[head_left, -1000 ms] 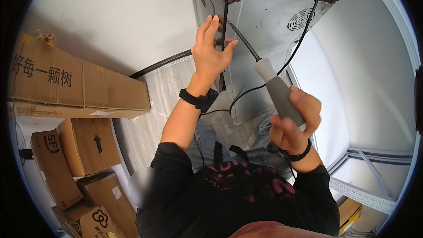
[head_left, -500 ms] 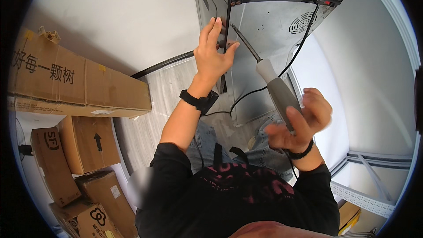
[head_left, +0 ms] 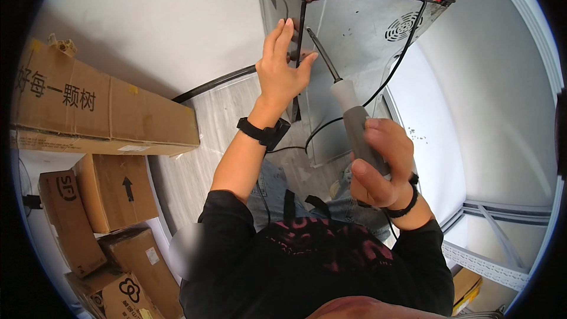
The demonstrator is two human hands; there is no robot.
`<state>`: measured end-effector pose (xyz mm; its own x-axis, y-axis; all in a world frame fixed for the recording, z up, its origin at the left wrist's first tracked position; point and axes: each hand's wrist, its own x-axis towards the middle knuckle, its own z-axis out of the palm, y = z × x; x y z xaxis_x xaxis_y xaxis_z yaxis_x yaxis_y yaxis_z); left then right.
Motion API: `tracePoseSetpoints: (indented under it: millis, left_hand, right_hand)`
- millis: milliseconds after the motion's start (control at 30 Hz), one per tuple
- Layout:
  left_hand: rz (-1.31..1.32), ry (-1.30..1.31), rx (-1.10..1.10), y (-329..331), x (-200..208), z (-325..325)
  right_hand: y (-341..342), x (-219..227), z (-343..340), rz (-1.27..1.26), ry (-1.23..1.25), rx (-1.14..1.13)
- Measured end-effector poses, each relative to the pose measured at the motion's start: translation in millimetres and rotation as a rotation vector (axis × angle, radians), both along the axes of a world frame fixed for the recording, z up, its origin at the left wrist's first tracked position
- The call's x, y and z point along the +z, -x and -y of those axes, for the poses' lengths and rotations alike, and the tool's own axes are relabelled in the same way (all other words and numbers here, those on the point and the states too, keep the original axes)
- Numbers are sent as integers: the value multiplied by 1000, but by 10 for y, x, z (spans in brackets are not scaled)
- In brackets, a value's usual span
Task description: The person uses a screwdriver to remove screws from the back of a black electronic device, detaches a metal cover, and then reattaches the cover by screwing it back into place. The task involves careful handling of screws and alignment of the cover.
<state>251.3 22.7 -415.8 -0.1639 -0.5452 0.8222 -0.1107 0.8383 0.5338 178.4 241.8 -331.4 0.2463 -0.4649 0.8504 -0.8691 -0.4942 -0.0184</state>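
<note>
So the right grip point(head_left: 387, 168) is wrapped around the handle of a screwdriver point(head_left: 345, 97), which slants across the front of the metal case point(head_left: 354, 41), tip right by the panel's left edge; can't tell if it's seated in anything. Left grip point(head_left: 282, 77) is loose, fingers spread at that same case edge. Black cord point(head_left: 406, 52) hangs over the case's right part, long box point(head_left: 156, 119) well left of it.

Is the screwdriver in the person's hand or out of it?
In: the right hand is curled around the screwdriver's grey handle. How firmly it holds, I cannot tell.
</note>
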Motion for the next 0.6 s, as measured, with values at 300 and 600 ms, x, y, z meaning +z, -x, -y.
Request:
tracePoseSetpoints:
  millis: [300,600]
  left_hand:
    - [30,-8,16,-42,11,0]
    - [35,33,73,-81,-34,15]
  right_hand:
    - [-16,24,-92,130,-9,-276]
    - [18,5,-246,202,93,-340]
